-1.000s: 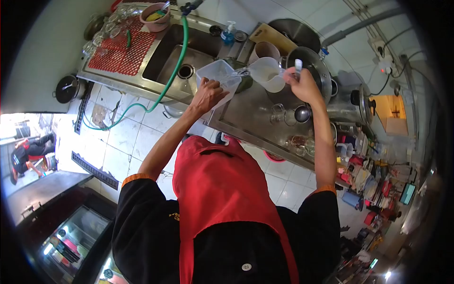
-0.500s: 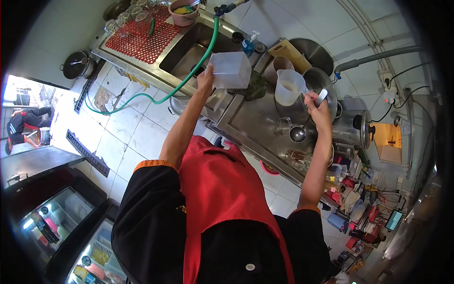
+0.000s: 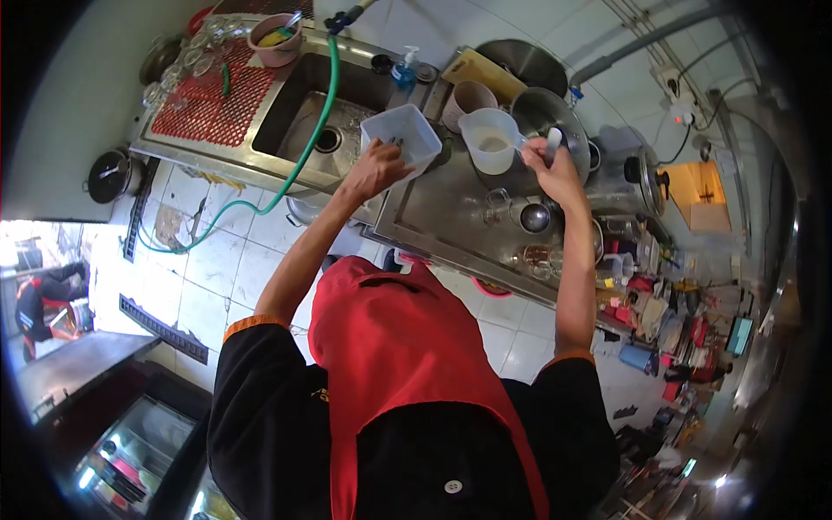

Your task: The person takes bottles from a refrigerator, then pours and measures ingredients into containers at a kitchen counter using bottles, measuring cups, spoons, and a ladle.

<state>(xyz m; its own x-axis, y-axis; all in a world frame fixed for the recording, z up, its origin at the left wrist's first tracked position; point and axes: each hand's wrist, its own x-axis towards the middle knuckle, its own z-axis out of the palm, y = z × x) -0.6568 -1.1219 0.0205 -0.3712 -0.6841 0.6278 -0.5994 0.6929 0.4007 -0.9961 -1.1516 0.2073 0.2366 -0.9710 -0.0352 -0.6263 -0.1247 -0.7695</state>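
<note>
My left hand (image 3: pixel 374 172) grips the near edge of a translucent square container (image 3: pixel 406 139), which is tipped so its open top faces me. My right hand (image 3: pixel 555 167) is closed on the handle of a translucent measuring jug (image 3: pixel 488 143) with some cloudy liquid in it. The handle of a ladle (image 3: pixel 535 217) also passes through that hand, its round metal bowl hanging below over the steel counter (image 3: pixel 451 204). The container and the jug are apart, side by side.
A green hose (image 3: pixel 325 113) crosses the sink (image 3: pixel 290 113). Glasses stand by a red mat (image 3: pixel 208 108). Behind the jug are a brown pot (image 3: pixel 471 97), a cutting board (image 3: pixel 485 74) and large metal pots. Glass mugs (image 3: pixel 542 257) lie on the counter. Far left, a person (image 3: pixel 43 303) bends over.
Water streamed between jug and container a second ago; no stream shows now. The container was turned side-on half a second ago and now opens toward me. The camera view has shifted too.
</note>
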